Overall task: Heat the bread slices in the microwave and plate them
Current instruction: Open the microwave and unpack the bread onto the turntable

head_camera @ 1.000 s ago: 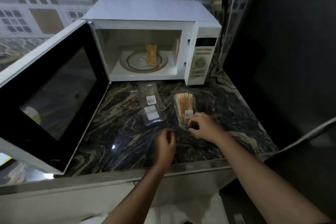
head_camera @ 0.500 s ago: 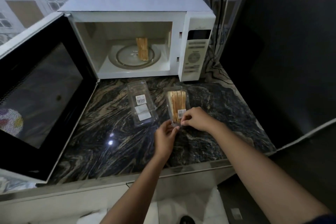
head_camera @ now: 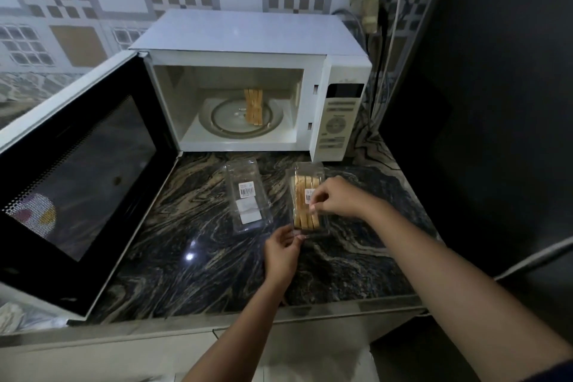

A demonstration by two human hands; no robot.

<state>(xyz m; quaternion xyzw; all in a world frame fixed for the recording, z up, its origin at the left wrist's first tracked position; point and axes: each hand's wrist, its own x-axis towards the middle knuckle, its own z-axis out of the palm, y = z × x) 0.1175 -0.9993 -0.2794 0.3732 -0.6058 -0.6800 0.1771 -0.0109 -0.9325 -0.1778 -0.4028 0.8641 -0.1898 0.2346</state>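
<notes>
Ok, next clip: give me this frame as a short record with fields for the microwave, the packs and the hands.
microwave: on the counter, door swung open to the left
inside: slices on the turntable
empty pack: clear, labelled, lying in front of the microwave
full pack: clear, bread inside, right of the empty pack
left hand: pinches the full pack's near corner
right hand: pinches at the label on top of the full pack

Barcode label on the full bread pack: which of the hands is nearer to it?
Right. The right hand pinches at the barcode label on top of the bread pack; the left hand holds the pack's near left corner, nearer the person.
</notes>
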